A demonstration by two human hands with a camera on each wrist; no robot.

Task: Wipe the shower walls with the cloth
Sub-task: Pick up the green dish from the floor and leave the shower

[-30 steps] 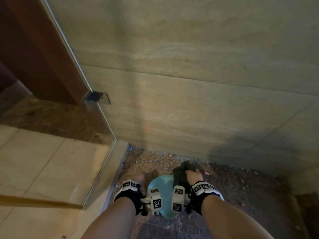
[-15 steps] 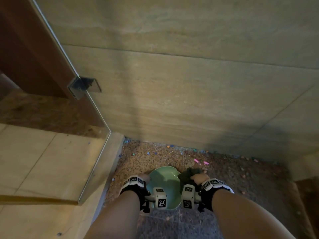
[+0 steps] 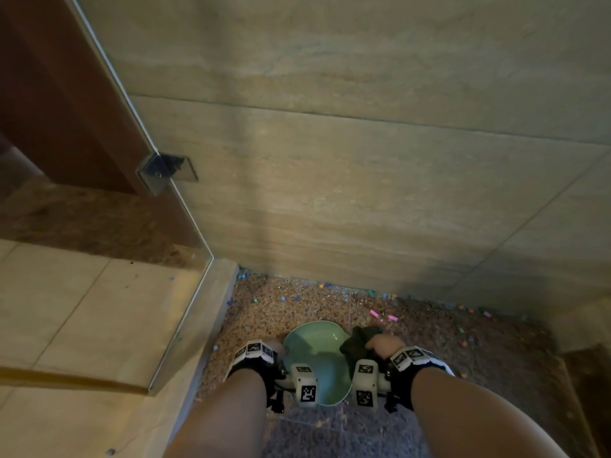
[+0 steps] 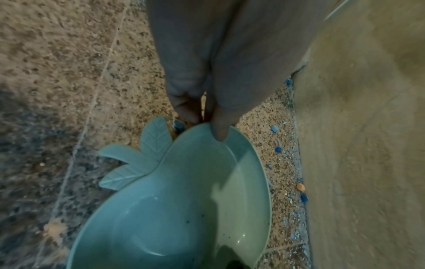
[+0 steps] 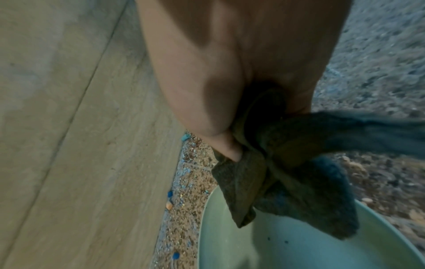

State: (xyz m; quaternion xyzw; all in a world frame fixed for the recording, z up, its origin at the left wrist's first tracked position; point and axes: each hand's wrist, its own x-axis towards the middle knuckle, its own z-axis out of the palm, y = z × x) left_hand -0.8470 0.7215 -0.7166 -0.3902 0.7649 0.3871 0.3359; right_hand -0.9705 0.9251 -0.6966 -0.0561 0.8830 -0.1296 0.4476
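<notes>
Now right hand clamps bunched cloth over right rim of bowl; left hand pinches bowl's left rim. Shower wall rises beyond bowl, right hand nearer.

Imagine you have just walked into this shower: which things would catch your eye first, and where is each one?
Low in the middle, a pale green leaf-shaped bowl stands out against the speckled floor; the left hand pinches its rim. Just to its right, the right hand grips a bunched dark cloth that hangs over the bowl's edge. Small coloured bits lie scattered along the foot of the beige tiled wall.
</notes>
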